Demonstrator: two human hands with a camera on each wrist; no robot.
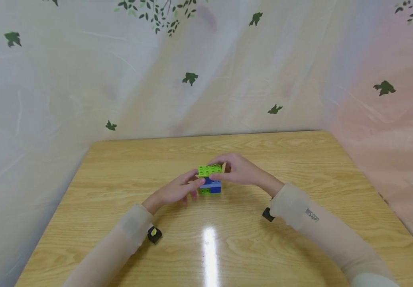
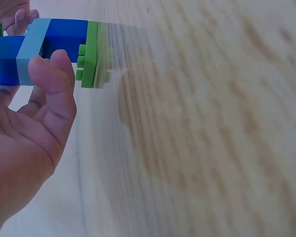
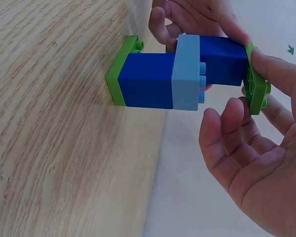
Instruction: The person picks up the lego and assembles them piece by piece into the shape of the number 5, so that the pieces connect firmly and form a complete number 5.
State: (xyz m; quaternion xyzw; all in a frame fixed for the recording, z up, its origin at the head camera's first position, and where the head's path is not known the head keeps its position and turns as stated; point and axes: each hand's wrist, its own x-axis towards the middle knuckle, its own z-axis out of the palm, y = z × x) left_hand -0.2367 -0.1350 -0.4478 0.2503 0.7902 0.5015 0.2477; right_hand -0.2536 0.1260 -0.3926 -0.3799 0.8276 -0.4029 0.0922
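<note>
A small tower of toy building bricks stands upright on the table. From the bottom it has a green plate (image 3: 117,79), a dark blue brick (image 3: 145,81), a light blue plate (image 3: 185,74) and another dark blue brick (image 3: 222,60). Topping it is a studded bright green plate (image 1: 205,170), tilted against the upper brick in the right wrist view. My right hand (image 1: 240,169) pinches this top plate between thumb and fingers. From the left, my left hand (image 1: 177,189) holds the tower around the upper dark blue brick; its grip is partly hidden.
The wooden table (image 1: 127,159) reaches back to a pale curtain (image 1: 149,91) with green leaf prints. Black wrist devices (image 1: 154,234) hang below both sleeves, close to the tabletop. A bright reflection lies in front of the tower.
</note>
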